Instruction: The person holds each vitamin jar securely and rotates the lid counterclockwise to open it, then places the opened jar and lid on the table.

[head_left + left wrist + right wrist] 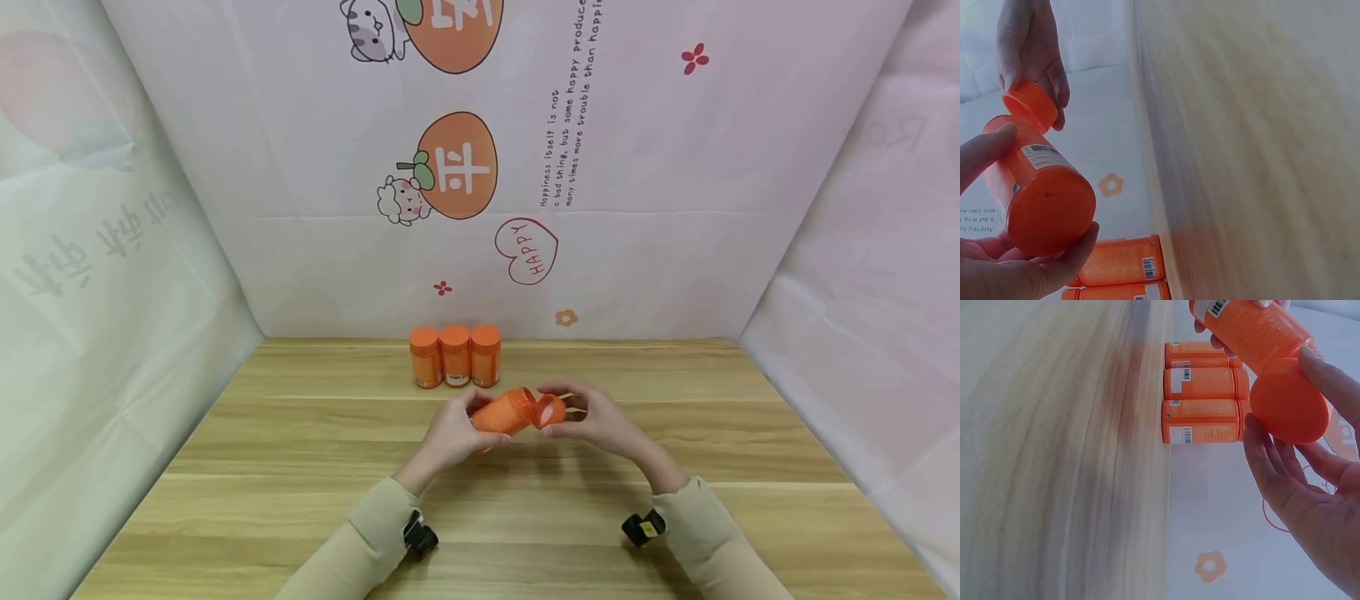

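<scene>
My left hand point(453, 433) grips an orange bottle point(504, 414) round its body, tilted with its mouth up and to the right. The left wrist view shows the bottle's flat base and a white barcode label point(1044, 156). Thumb and fingers of my right hand point(596, 421) hold an orange cap point(1289, 401) by its edge. Its pale inner side faces the bottle's mouth, and the cap's rim is right at the bottle's neck. In the right wrist view the cap's smooth top faces the camera.
Three capped orange bottles point(455, 358) stand upright in a row on the wooden table point(315, 467), near its back edge. Behind them rises a white printed backdrop point(637, 250). White sheets point(112, 333) hang at both sides.
</scene>
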`<state>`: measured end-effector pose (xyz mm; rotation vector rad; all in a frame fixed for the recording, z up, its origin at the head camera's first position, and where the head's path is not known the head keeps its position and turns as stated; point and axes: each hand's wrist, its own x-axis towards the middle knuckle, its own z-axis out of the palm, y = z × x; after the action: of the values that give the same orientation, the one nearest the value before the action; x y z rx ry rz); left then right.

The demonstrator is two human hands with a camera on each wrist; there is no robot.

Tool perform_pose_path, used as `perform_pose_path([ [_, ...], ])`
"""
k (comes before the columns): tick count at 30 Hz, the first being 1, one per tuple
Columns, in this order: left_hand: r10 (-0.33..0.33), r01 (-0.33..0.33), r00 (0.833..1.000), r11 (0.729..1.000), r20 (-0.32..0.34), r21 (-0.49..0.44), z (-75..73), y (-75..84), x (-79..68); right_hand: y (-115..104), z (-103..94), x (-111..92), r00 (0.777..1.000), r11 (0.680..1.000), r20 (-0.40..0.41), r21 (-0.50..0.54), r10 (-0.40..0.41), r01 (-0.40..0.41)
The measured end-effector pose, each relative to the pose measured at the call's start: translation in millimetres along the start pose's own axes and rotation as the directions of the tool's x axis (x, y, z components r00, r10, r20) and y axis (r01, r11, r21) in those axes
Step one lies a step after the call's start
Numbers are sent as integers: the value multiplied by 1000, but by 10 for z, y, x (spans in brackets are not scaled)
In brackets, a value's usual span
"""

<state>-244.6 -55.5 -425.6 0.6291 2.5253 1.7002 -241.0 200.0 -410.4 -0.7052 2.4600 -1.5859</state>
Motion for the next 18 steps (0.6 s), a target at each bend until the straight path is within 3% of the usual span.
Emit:
perform_pose_path([
  [6, 2, -2, 1000, 1000, -5, -19, -30, -14, -4, 43, -31, -22, 1000, 1000, -10, -14, 11, -11],
  [18, -8, 10, 999, 999, -47, 41, -104, -70, 26, 120, -68, -37, 998, 997, -51, -64, 45, -48],
])
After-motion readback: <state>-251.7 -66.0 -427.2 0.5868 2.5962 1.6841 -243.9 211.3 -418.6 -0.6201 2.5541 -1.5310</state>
